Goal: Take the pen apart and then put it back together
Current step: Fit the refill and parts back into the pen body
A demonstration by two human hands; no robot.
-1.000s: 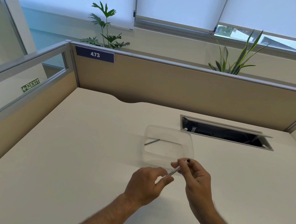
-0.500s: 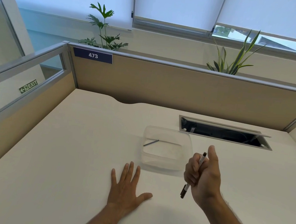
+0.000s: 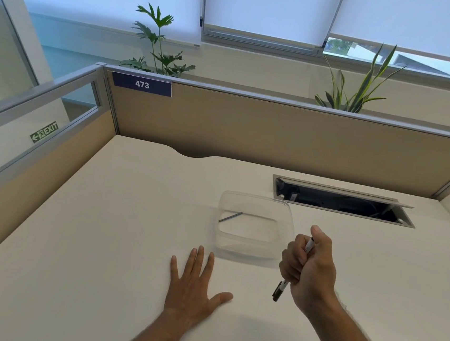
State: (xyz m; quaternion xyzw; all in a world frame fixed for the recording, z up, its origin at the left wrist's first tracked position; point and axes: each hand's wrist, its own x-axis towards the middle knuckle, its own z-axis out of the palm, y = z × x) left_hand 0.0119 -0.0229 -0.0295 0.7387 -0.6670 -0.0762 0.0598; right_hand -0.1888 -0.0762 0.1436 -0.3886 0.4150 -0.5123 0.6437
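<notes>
My right hand [image 3: 309, 272] is closed in a fist around a slim pen [image 3: 280, 289], held upright above the desk. The pen's dark lower end sticks out below my fist and its top end shows under my thumb. My left hand [image 3: 193, 282] lies flat on the desk, palm down, fingers spread, holding nothing. Just beyond both hands stands a clear plastic container [image 3: 290, 226]. A thin dark rod [image 3: 230, 217], seemingly a pen part, lies inside it at the left.
The cream desk [image 3: 101, 241] is walled by beige partitions at the back and left. An open cable hatch [image 3: 341, 202] is sunk into the desk behind and right of the container. Two potted plants rise behind the back partition.
One second ago both hands held the pen together near the container. My left hand let go and went down flat on the desk; my right hand now holds the pen alone in a fist.
</notes>
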